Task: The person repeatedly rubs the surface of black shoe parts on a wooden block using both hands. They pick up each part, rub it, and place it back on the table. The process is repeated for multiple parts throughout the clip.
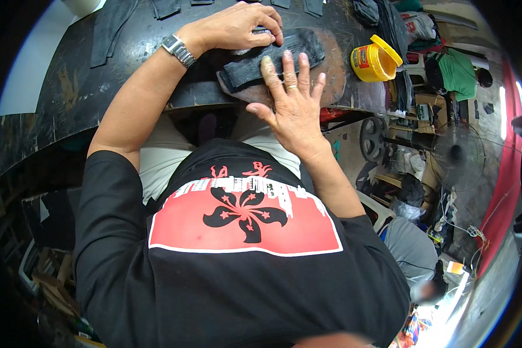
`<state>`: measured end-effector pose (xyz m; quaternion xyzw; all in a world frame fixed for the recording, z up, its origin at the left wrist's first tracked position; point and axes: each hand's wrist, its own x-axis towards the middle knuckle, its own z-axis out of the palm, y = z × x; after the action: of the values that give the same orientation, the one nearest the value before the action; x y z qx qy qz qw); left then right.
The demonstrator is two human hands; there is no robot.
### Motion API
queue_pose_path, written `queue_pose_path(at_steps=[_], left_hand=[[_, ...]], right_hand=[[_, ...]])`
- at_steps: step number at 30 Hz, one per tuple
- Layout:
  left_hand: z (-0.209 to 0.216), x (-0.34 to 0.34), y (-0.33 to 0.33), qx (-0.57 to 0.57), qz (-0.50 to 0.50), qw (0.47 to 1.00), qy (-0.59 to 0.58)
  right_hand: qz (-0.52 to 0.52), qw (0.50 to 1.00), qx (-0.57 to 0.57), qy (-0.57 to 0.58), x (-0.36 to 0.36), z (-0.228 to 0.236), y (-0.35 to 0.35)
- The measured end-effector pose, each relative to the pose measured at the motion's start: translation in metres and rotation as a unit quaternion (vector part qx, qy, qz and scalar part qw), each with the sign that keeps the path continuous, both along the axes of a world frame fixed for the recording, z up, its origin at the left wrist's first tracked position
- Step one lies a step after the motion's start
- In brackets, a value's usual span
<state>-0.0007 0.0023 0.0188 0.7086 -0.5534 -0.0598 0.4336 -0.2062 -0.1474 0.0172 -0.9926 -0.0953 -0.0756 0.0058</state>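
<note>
Black, oblong, dusty-looking flat piece (310,45) is under your fingers, lying on a rounded brown board (334,55) at the near edge of the bench (145,75).

Right grip (297,113): released, fingers spread. Three middle fingertips sit on the black piece, little finger reaches over the brown board, thumb sticks out to the left. Gold-coloured ring (292,87) on one finger.

Left grip (235,26): fingers curled down at the piece's far left edge, with a small whitish bit (241,52) showing just under them. Can't tell whether you're pinching it or only resting there. Silver metal link watch (178,51) on that wrist.

Right of the board: yellow round plastic tub (372,64), its yellow lid (387,50) tilted against the rim. Left: long dark strips (113,29) on the dark, scuffed bench top. Smaller dark pieces (165,7) along the far side. White sheet (37,52) at far left.

Past the bench, on your right: green cloth (458,72), round-caged fan (457,153), and a person in a grey top (410,249) low down.
</note>
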Motion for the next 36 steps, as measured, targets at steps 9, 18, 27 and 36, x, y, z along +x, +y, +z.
queue_pose_path(at_steps=[9,18,27,36], left_hand=[[-0.014,0.01,-0.005,0.042,0.023,0.997,-0.055],[-0.015,0.012,-0.005,0.035,0.027,0.996,-0.081],[-0.012,0.004,-0.011,0.019,0.056,0.993,-0.107],[-0.008,-0.014,-0.018,0.064,0.14,0.976,-0.153]], right_hand=[[0.011,0.971,0.238,-0.011,0.036,0.025,-0.059],[-0.009,0.999,-0.029,-0.021,0.028,-0.002,-0.049],[0.069,0.956,0.275,0.072,0.012,0.02,-0.043],[-0.162,0.975,0.144,-0.047,0.038,-0.012,-0.072]])
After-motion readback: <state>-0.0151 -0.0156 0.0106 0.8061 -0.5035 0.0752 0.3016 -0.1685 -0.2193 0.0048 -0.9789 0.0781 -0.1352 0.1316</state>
